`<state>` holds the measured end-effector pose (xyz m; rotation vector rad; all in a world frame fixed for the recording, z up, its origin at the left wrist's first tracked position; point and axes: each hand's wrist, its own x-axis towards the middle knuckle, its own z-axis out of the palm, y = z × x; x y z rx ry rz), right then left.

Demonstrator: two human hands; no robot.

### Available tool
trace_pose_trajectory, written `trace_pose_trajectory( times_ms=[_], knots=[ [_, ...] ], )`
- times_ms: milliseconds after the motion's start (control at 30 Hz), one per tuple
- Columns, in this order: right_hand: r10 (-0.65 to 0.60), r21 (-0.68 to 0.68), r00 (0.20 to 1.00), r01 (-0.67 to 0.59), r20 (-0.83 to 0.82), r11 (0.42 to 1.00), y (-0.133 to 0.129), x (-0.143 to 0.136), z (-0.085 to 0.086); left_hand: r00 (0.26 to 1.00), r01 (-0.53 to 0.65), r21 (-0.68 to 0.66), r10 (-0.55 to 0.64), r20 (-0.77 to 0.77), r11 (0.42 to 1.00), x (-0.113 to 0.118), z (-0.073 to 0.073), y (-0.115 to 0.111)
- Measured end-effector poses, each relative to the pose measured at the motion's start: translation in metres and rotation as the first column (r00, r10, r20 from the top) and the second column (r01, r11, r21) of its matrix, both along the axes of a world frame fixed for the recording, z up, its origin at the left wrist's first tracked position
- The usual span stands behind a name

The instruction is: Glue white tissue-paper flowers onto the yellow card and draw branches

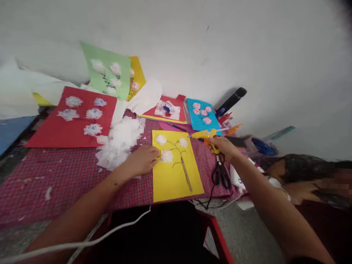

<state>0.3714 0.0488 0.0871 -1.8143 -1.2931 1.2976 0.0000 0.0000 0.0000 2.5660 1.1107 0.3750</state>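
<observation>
A yellow sheet (168, 182) lies in front of me, with a drawn brown stem and branches and several white tissue flowers (166, 156) on it. My left hand (145, 160) rests at the sheet's left edge, its fingers bent beside the lowest flower; whether they pinch anything is hidden. Wrapped round the handle of a yellow glue gun (203, 134), my right hand (222, 146) holds it over the sheet's upper right corner. The nozzle points left, near the right-hand flower, and a glue stick sticks out of the back. Left of the sheet is a heap of white tissue pieces (126, 133).
Black scissors (220, 175) lie below my right hand. Red (85, 134), green (124, 77) and blue (196, 119) sheets with paper flowers stand or lie toward the wall. A pen (177, 127) lies behind the yellow sheet. A white cable (125, 225) crosses my lap. Another person (302, 188) is at the right.
</observation>
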Motion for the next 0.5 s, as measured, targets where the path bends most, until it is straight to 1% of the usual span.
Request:
trace_pose_trajectory(
  times_ms=[167, 267, 333, 400, 500],
  knots=[
    [-0.019, 0.038, 0.999, 0.018, 0.03, 0.999, 0.012, -0.013, -0.004, 1.0, -0.027, 0.012, 0.027, -0.003, 1.0, 0.0, 0.002, -0.001],
    [0.022, 0.061, 0.999, -0.024, 0.031, 0.998, 0.019, -0.018, -0.002, 1.0, -0.021, 0.031, 0.02, 0.011, 0.999, -0.001, 0.002, -0.002],
    [0.027, 0.073, 0.999, -0.029, 0.022, 0.997, 0.019, -0.017, -0.004, 0.999, -0.023, 0.031, 0.022, 0.028, 0.999, 0.0, 0.001, -0.002],
    [-0.04, 0.061, 0.999, 0.041, -0.009, 0.997, 0.015, -0.009, -0.011, 0.999, -0.029, 0.018, 0.029, 0.038, 0.999, 0.002, 0.001, -0.002],
    [-0.165, -0.02, 0.984, 0.165, -0.059, 0.986, 0.004, 0.007, -0.027, 0.998, -0.024, 0.001, 0.024, 0.065, 1.0, 0.002, 0.002, 0.001]
  ],
)
